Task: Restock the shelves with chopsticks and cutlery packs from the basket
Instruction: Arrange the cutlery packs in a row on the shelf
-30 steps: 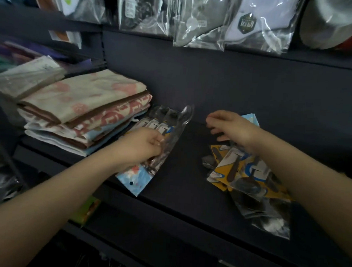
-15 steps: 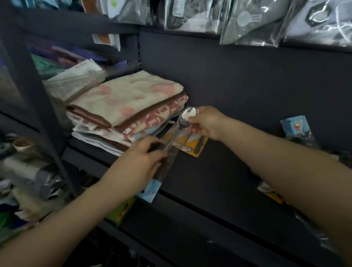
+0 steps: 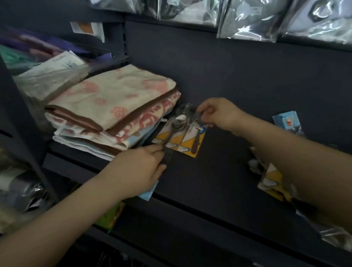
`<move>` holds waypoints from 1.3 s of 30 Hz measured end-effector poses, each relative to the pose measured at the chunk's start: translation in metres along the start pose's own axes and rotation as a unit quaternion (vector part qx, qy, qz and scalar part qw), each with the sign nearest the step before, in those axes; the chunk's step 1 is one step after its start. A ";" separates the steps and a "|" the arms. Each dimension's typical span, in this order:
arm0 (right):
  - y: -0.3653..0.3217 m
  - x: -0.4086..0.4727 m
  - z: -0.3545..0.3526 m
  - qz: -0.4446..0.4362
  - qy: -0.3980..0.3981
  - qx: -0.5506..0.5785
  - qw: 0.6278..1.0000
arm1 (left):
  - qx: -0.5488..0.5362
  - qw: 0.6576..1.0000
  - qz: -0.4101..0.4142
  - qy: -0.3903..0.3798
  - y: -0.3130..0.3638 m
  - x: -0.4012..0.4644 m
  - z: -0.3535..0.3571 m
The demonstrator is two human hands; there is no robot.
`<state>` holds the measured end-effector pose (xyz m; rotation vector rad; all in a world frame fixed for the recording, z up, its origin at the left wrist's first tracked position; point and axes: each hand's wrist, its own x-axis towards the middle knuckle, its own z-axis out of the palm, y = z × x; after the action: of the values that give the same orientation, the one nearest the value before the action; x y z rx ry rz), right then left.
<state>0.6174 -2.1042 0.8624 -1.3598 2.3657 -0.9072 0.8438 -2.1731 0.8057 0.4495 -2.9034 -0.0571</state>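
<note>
A yellow-backed cutlery pack (image 3: 188, 141) lies flat on the dark shelf (image 3: 219, 181), right beside the folded towels. My right hand (image 3: 217, 114) pinches its clear top edge. My left hand (image 3: 140, 170) grips the lower end of a second clear pack (image 3: 172, 133) holding a spoon, which lies over the yellow pack; its blue bottom edge shows under my palm. Several more cutlery packs (image 3: 275, 180) sit in a loose pile at the shelf's right, partly hidden by my right forearm. A blue-topped pack (image 3: 288, 122) leans at the back.
A stack of folded pink and cream towels (image 3: 112, 111) fills the shelf's left end. Bagged goods (image 3: 250, 16) hang over the shelf above. A dark upright post (image 3: 13, 113) divides off the left bay, stuffed with wrapped items (image 3: 51, 74). A lower shelf edge (image 3: 184, 257) runs below.
Both hands have settled the two packs down beside the towels. The yellow pack now lies flatter on the shelf, and the view has shifted slightly closer.
</note>
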 end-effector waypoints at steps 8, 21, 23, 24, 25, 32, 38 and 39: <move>0.044 -0.113 -0.091 0.026 -0.258 -0.149 0.954 | -0.051 0.990 0.123 0.049 0.044 0.019 -0.015; 0.121 -0.120 -0.094 0.093 -0.115 -0.242 0.959 | -0.179 0.981 0.074 -0.023 0.147 0.079 -0.005; 0.129 -0.108 -0.093 0.125 -0.073 -0.224 0.964 | -0.125 0.990 0.044 -0.041 0.158 0.085 -0.003; 0.134 -0.102 -0.093 0.138 -0.043 -0.196 0.970 | -0.094 0.994 0.029 -0.044 0.164 0.088 -0.003; 0.137 -0.097 -0.094 0.151 -0.010 -0.163 0.975 | -0.062 0.997 0.016 -0.048 0.168 0.090 -0.002; 0.147 -0.075 -0.098 0.189 0.182 -0.071 0.962 | -0.030 0.996 0.001 -0.081 0.169 0.091 0.003; 0.100 -0.063 -0.108 0.046 0.233 0.192 0.952 | -0.181 0.982 -0.051 0.036 0.145 0.080 0.003; 0.088 -0.060 -0.109 0.021 0.224 0.243 0.943 | -0.217 0.972 -0.064 0.060 0.139 0.080 0.001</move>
<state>0.5340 -1.9791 0.8860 -0.9761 2.2143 -1.8003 0.7278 -2.0646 0.8299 0.5330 -2.6312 -0.6467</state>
